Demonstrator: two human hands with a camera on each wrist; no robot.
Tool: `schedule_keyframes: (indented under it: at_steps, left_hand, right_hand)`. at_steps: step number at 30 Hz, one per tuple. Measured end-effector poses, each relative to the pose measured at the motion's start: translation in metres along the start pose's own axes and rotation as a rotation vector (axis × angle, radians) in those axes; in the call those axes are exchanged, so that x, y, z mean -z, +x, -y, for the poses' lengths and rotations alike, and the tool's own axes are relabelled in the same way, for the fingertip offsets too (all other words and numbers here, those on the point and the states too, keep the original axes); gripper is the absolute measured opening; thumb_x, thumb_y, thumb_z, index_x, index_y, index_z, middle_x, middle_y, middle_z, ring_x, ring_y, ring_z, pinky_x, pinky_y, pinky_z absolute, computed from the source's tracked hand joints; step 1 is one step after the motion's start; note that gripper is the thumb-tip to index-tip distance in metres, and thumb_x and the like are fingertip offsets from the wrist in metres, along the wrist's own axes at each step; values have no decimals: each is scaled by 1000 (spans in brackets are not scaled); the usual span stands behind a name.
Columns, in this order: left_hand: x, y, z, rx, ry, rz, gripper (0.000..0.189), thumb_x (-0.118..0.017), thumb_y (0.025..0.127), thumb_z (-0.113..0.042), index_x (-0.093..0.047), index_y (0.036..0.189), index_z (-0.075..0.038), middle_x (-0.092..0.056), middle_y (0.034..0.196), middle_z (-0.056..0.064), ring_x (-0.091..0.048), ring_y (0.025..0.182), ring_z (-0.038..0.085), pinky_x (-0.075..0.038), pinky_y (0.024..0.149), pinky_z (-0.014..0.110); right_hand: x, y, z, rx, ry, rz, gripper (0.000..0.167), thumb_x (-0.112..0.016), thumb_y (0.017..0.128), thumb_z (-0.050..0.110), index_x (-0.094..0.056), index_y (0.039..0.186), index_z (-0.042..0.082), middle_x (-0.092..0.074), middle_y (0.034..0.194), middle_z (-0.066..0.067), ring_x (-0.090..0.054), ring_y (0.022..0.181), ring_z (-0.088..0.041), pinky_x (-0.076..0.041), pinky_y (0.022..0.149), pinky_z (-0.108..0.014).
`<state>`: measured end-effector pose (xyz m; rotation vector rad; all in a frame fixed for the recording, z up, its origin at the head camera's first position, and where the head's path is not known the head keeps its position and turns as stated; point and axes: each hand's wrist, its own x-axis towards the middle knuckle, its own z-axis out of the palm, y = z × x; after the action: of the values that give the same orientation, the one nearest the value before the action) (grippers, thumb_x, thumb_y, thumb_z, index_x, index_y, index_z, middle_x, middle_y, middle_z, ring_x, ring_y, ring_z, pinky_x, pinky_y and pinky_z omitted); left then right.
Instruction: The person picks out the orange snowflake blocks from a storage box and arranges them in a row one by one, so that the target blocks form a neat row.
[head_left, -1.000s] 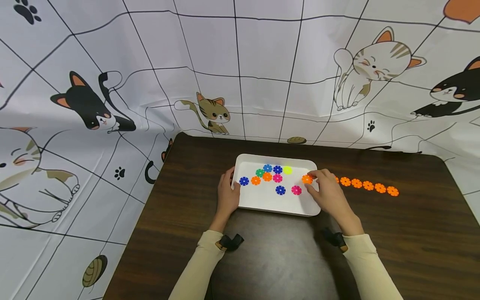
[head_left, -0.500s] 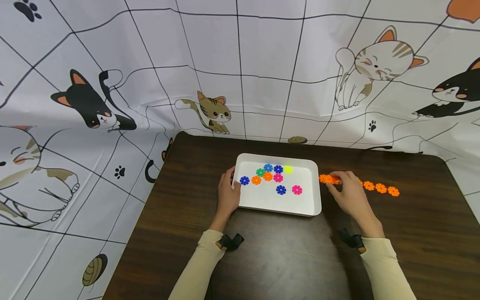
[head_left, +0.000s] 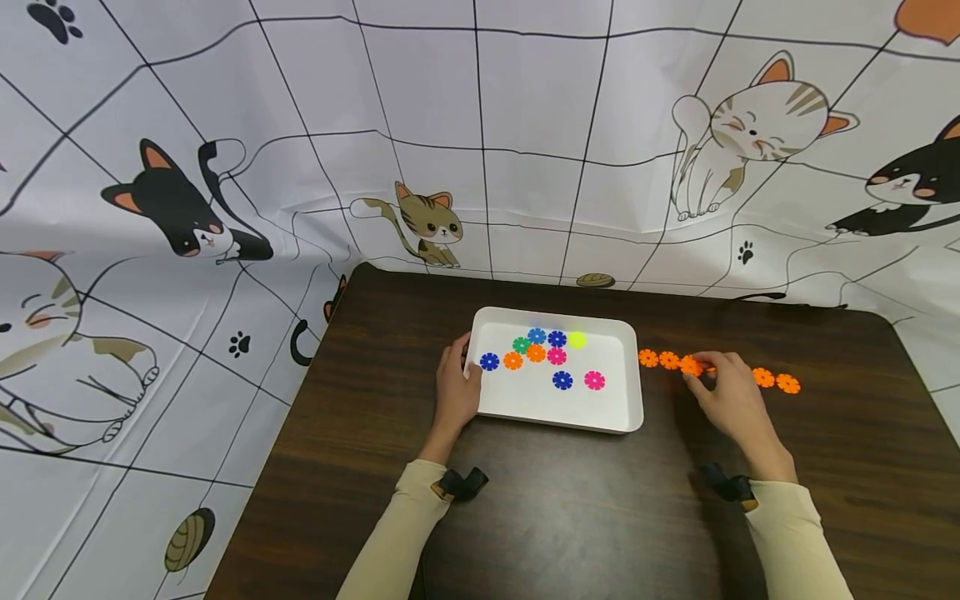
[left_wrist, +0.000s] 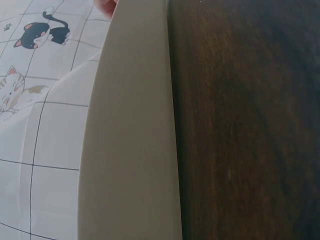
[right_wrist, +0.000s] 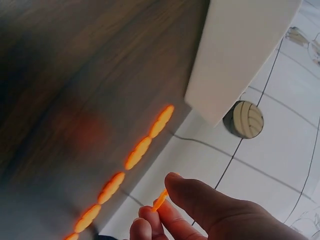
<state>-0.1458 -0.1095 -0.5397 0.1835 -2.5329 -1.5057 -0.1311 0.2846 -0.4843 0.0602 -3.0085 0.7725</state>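
Orange, flower-shaped, plastic-looking discs (head_left: 762,377) are forming a row on the right half of the dark brown, wood-grain table (head_left: 570,500), and one more of them, the held disc (head_left: 691,365), is hovering over that row.

Farthest left, the left hand (head_left: 459,385) is gripping the left end of the white, rectangular, shallow tray (head_left: 555,408), its thumb lapping over the edge. Inside the tray, a dark blue disc (head_left: 489,362) is lying leftmost, a green disc (head_left: 521,345) is sitting among a mixed cluster towards the far side, a yellow disc (head_left: 577,340) is lying at that cluster's far right, and a pink disc (head_left: 595,381) is resting nearest the right wall.

Just right of the tray, the row is beginning and running rightward, its long axis slanting slightly nearer. Above its middle, the right hand (head_left: 735,396) is pinching the held disc between thumb and fingers and hiding part of the row. The right wrist view is showing the held disc edge-on, apart from the row. Of the two hands, the right is lying nearer the row, with the tray to its left.
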Motion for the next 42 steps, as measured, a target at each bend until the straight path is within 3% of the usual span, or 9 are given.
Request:
schedule_keyframes:
  at_steps: [11,21,31,42]
  left_hand:
    - [0,-1,1,29,-7,14,51,-52,97,-2,-50,148,-8,-58,129,20,-58,108,33,-50,98,49]
    - [1,-1,-1,9,-3,7,51,-52,96,-1,-51,146,-7,-59,127,21,-57,107,33,-49,95,47]
    - [1,-1,-1,9,-10,8,51,-53,97,0,-50,147,-6,-59,128,21,-58,109,33,-50,98,48]
    - [0,0,-1,13,2,6,51,-52,97,-1,-51,147,-7,-59,127,21,-58,109,33,-49,98,48]
  right_hand:
    - [12,-4,-29,-19,-34,-22,40,-64,98,15,-57,128,-10,-52,120,-36,-53,101,-46,-45,81,-61]
    - [25,-7,-62,-24,-64,-76,37,-63,97,11,-57,125,-11,-55,110,-38,-53,98,-48,-42,81,-63]
    - [40,-9,-87,-109,-72,-78,37,-59,98,9,-53,126,-14,-48,114,-42,-45,107,-55,-37,87,-67]
    - [51,-8,-114,-181,-105,-88,38,-57,96,11,-53,122,-17,-58,109,-42,-44,108,-54,-37,86,-64]
